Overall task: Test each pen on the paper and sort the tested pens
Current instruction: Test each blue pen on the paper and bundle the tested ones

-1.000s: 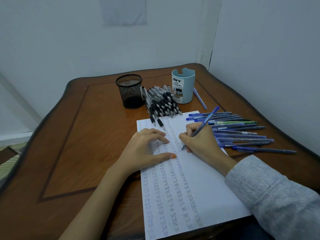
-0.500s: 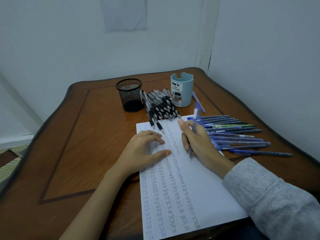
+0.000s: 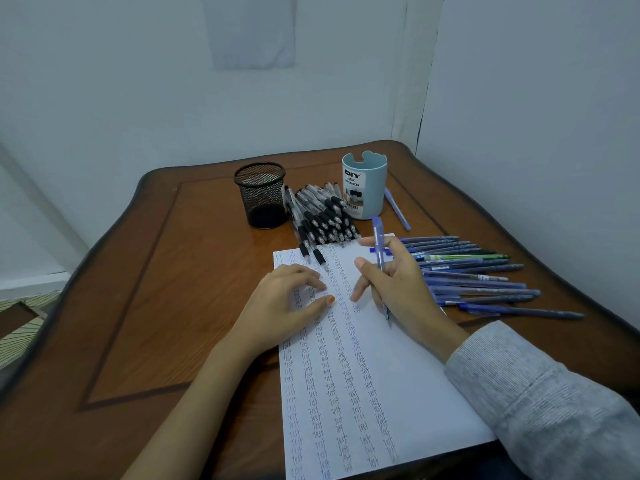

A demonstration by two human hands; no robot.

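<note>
Two hands at the far half of the paper, on a brown desk. Left hand resting on the paper's left columns of handwritten "test", fingers arched, fingertips and thumb on the sheet, holding nothing. Right hand over the paper's far right part, gripping a blue pen, thumb and one finger spread loose. Pen's blunt end toward the paper's far edge, tip aimed back along its right side, low over the sheet, contact unclear. Pile of black pens at the paper's far edge, two tips lying on the sheet. Fan of blue pens just off the paper's right edge. Black mesh cup and pale blue organizer beyond the far edge. Lone blue pen beyond the far right corner.
</note>
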